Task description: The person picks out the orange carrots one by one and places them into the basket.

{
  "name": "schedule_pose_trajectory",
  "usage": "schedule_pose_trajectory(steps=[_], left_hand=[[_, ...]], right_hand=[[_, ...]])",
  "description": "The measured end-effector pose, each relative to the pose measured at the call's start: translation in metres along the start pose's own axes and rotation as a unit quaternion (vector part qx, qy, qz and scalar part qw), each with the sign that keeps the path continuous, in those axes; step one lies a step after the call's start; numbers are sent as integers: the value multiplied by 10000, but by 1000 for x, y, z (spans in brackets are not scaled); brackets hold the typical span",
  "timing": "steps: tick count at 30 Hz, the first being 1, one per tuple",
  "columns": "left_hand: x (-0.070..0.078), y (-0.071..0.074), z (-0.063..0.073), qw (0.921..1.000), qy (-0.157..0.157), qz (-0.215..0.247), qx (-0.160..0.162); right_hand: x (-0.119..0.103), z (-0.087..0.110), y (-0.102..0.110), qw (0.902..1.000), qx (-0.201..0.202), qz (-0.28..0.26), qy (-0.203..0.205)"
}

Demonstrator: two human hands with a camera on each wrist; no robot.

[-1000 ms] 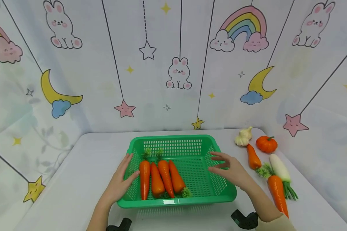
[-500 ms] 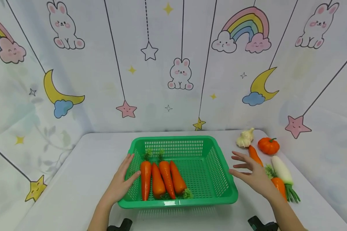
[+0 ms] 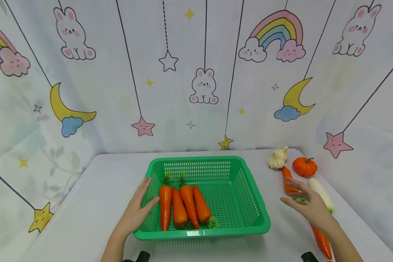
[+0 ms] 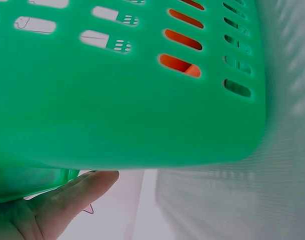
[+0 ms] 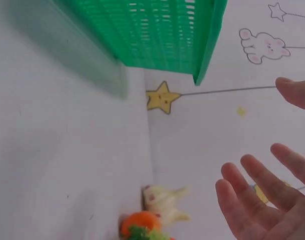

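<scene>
Your left hand lies relaxed against the basket while your right hand, spread and empty, hangs over the leafy-topped carrot partly hidden beneath it, so you seem to be reaching for it, and next probably need to lower and grip.

**Three Views: One High, Two Low**

From the head, the white table is looked down on and forward across; the green plastic basket is set near mid-frame, with the bunny-print backdrop taken in behind. From the left wrist, the basket's slotted wall is faced so closely that most of the picture is filled. From the right wrist, the basket is seen from farther off. Both wrist pictures are turned sideways. The basket is shared by all views; the garlic and a yellow star are shared by head and right wrist.
</scene>
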State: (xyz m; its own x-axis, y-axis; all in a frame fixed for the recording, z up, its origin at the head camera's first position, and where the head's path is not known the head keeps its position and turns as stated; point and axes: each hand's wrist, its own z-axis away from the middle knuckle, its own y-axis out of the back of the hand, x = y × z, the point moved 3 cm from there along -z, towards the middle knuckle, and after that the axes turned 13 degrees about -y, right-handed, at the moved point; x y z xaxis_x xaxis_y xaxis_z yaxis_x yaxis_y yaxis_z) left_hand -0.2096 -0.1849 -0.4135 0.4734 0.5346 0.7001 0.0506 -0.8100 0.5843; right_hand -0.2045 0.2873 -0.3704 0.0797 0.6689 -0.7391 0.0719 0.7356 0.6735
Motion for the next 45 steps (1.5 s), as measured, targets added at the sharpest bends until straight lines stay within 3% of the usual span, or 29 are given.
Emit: schedule_pose_trajectory(steps=[10,19,28,34,43,45], left_hand=[[1,2,0,10000,-35,4,27],[1,0,0,10000,-19,34,13],[-1,-1,0,10000,-7,18,-5],[-2,-1,0,10000,6,30,-10],[-3,-1,0,10000,-63,-13,35],[-3,-1,0,10000,-71,-16,42]], right_hand=[[37,-2,22,9971,328,284,-627],[73,-5,38,9924,184,327,-1171],[107,-11,39,9850,-86,426,-1668],[115,-10,36,9766,-600,410,-2026],[113,-10,29,9716,-1021,622,-2043],[124,-16,26,9699,-1006,768,-2083]])
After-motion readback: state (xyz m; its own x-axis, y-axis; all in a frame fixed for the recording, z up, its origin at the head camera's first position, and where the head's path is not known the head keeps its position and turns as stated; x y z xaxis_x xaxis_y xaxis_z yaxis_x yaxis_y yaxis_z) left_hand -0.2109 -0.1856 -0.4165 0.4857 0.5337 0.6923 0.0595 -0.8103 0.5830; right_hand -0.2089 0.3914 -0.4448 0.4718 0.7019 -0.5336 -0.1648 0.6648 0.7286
